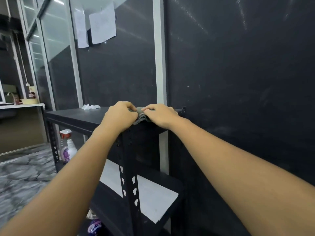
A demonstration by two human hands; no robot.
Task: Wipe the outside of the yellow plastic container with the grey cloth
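Grey cloth (140, 116): bunched in folds on the near right corner of the top shelf, between the two hands; only a small ridge of fabric shows
Left hand (119, 114): knuckles up on the shelf top, fingers curled over the left side of the cloth, thumb and forefinger pinching a fold
Right hand (162, 114): laid over the right side of the cloth, fingers bent, fingertips nipping the fabric close to the left hand's fingers
Hand spacing: nearly touching, with the cloth ridge between them
Forearms: both bare, reaching up from the lower corners of the view to the shelf corner
Shelf unit (73, 116): black metal rack with slotted uprights, standing against a dark wall panel
Top shelf, far end: a crumpled white tissue (90, 106) lies well apart from the hands
Second shelf: a spray bottle (68, 145) with a red-and-white trigger head and purple label stands upright at the left side
Lower shelf: a pale sheet (153, 198) lies flat on the board
Bottom level: a purple-labelled item (95, 226), partly hidden, type not determinable
Wall: two sheets of paper (102, 23) fixed high on the glass partition
Background left: a yellow bowl-shaped vessel (29, 101) sits on a white table (22, 105) by a tap; whether it is the task container cannot be told
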